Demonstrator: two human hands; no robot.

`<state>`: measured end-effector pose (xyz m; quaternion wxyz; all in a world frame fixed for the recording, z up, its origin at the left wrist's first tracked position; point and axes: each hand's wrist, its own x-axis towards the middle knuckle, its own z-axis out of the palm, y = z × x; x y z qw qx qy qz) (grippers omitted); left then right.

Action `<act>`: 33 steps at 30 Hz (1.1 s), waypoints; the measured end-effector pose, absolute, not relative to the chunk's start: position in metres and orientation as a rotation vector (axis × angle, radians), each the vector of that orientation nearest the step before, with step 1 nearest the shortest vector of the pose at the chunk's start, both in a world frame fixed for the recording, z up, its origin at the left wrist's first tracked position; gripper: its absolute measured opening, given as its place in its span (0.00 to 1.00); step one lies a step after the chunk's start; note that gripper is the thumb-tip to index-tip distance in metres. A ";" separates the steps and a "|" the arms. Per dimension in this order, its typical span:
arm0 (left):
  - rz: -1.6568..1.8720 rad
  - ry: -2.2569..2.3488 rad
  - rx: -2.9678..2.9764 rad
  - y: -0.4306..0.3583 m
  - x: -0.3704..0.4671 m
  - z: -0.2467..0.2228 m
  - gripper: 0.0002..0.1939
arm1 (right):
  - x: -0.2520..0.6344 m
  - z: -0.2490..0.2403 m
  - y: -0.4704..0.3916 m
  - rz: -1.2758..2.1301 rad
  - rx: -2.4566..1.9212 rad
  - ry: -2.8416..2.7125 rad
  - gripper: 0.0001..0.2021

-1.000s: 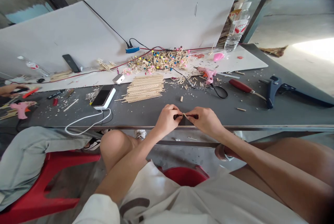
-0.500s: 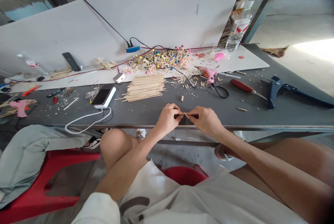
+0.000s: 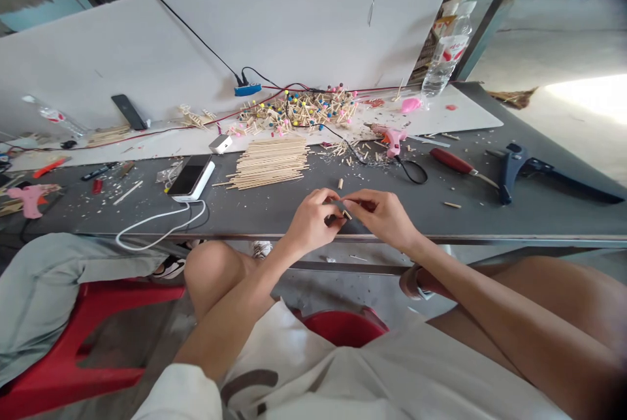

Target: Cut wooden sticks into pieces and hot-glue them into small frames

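My left hand [image 3: 313,219] is raised just above the table's front edge, its thumb and fingers pinched at a short piece of wooden stick [image 3: 347,215]. My right hand [image 3: 382,214] meets it from the other side, thumb and forefinger closed at the upper end of that same piece. The fingertips of both hands nearly touch and hide part of the wood. On the table just beyond them stands another short wooden piece [image 3: 340,183]. Past that lies a bundle of long thin wooden sticks [image 3: 269,162].
A heap of short sticks with coloured balls [image 3: 304,110] lies along the back panel. A pink glue gun [image 3: 393,139], a red-handled tool [image 3: 455,162] and a folding saw [image 3: 514,172] are at right. At left lie a phone on a white power bank [image 3: 193,178] and its cable.
The fingers have shifted round the small wooden piece, which now shows tilted below the right fingertips. My right forefinger has come up against the left one. The view has swung slightly.
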<state>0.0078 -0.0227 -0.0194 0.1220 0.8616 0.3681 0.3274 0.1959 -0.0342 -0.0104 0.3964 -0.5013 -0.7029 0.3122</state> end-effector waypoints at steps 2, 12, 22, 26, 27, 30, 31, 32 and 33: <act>0.955 1.051 2.532 -0.023 0.009 -0.020 0.04 | 0.192 -0.006 -0.032 0.885 -1.226 -1.797 0.15; 0.889 1.082 2.569 -0.019 0.009 -0.026 0.05 | 0.179 -0.007 -0.005 1.636 -1.037 -1.514 0.19; 0.898 1.138 2.520 -0.017 0.005 -0.030 0.03 | 0.201 0.007 0.004 1.416 -1.074 -1.267 0.19; 0.912 1.150 2.474 -0.015 0.006 -0.030 0.03 | 0.217 0.016 0.007 1.332 -1.054 -1.144 0.17; 0.915 1.153 2.443 -0.015 0.006 -0.029 0.03 | 0.221 0.018 0.007 1.318 -1.050 -1.114 0.17; 0.946 1.161 2.235 -0.016 0.006 -0.022 0.02 | 0.230 0.024 0.008 1.289 -1.031 -1.022 0.12; 0.958 1.160 2.123 -0.016 0.005 -0.019 0.03 | 0.234 0.025 0.009 1.276 -1.029 -0.990 0.11; 0.967 1.153 1.996 -0.015 0.003 -0.016 0.05 | 0.237 0.026 0.011 1.254 -1.031 -0.953 0.10; 0.967 1.141 1.865 -0.015 0.002 -0.013 0.08 | 0.241 0.027 0.013 1.223 -1.041 -0.912 0.09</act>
